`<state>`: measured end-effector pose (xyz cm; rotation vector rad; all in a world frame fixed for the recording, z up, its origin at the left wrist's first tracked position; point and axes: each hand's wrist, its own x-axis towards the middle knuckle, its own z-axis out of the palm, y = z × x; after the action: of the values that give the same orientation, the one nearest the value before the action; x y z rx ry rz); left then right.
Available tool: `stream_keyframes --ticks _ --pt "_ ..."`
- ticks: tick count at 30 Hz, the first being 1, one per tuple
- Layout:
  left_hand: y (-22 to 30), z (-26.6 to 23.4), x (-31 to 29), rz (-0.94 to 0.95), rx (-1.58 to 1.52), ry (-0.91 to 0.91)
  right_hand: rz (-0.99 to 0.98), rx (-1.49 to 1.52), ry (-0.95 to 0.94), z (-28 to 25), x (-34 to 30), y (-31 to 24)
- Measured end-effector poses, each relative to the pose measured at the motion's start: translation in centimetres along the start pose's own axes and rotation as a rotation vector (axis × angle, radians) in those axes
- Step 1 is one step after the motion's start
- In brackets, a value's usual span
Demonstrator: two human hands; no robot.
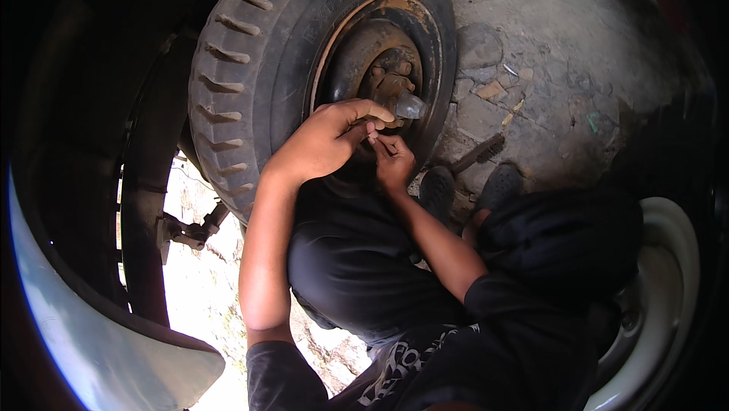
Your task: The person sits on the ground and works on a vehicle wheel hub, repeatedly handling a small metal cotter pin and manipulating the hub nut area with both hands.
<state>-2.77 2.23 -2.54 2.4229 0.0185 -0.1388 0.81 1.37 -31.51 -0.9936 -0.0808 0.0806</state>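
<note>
Both my hands meet in front of the rusty hub (383, 80) of a mounted wheel with a black treaded tyre (250, 99). My left hand (323, 141) has its thumb and fingers drawn together beside the hub's lower edge. Fingertips of my right hand (395, 164) are pinched close against the left ones. Whatever lies between them is too small to make out. Just above the fingers, a greyish metal cap (411, 105) sticks out from the hub's centre. Rusty bolts or nuts (405, 68) show around it, and the fingers hide the hub's lower part.
A dark brush (478, 154) lies on the cracked floor (562, 69) beside my shoes (437, 192). Small scraps and chips (490, 90) are scattered nearby. A white wheel rim (676, 297) stands at my right. A pale curved body panel (114, 358) fills the lower left.
</note>
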Motion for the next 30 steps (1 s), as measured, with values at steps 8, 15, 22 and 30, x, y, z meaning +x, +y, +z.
stream_keyframes --ticks 8,15,22,30 --pt "0.7 0.0 0.3 0.015 0.022 -0.015 -0.104 -0.06 0.03 -0.8 0.7 2.9" --pt "1.1 -0.4 0.6 -0.045 0.108 -0.046 -0.18 -0.23 0.054 -0.3 0.3 0.2" --pt "-0.1 -0.3 0.1 -0.026 0.034 0.046 -0.204 0.074 0.108 0.5 1.1 -0.9" --pt "0.8 0.2 0.5 -0.014 0.081 0.185 0.07 0.424 -0.002 -2.1 6.4 -13.1"
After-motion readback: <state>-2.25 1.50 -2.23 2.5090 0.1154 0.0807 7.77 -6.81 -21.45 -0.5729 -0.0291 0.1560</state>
